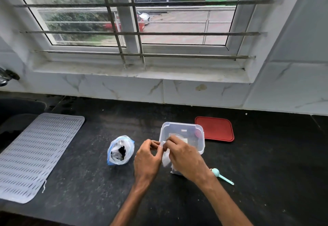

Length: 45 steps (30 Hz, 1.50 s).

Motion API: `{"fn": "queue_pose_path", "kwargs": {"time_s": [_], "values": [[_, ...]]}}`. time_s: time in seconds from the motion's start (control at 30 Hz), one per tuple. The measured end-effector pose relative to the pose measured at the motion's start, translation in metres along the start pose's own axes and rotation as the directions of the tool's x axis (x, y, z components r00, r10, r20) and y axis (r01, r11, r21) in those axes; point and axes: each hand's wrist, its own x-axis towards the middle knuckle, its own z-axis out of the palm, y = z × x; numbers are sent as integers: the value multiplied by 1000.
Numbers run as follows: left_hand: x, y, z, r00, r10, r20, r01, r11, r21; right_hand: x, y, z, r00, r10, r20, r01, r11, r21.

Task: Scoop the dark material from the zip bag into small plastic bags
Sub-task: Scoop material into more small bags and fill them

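My left grip [147,158] and right grip [184,156] meet over the black table [88,199], fingertips of both pinching the top edge of a small bag [166,160]. The bag hangs clear between them; its lower part is hidden behind my right grip, and I cannot tell whether it holds anything. The zip bag [128,147] stands open just left of my left grip, apart from it, with dark material [122,150] showing in its mouth. Behind my right grip sits a clear tub [182,124], its near side covered by my fingers and its contents hard to make out. A red lid [214,129] lies beside it on the right. A teal scoop [221,177] lies by my right wrist. At the left, a grey mat [35,154] is cut off by the frame.
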Motion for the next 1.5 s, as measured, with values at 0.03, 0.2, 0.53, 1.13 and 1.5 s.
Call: {"fn": "queue_pose_path", "kwargs": {"time_s": [0.03,0.2,0.53,1.13,1.5], "values": [[2,-3,-4,1000,-6,12,6,1000,-25,-1,-1,-2,999,-34,32,34,999,14],[9,-13,-26,998,-4,64,8,998,-61,6,-17,-8,997,-81,-11,82,989,124],[26,-39,-50,989,-80,125,96,987,-130,19,-46,1,972,93,215,-40,970,-242],[28,-77,-81,876,246,414,-136,951,-277,28,-73,8,950,117,289,-45,968,-247],[11,-67,-65,871,356,339,-257,917,-305,21,-95,1,929,-42,367,97,986,-134]]}}
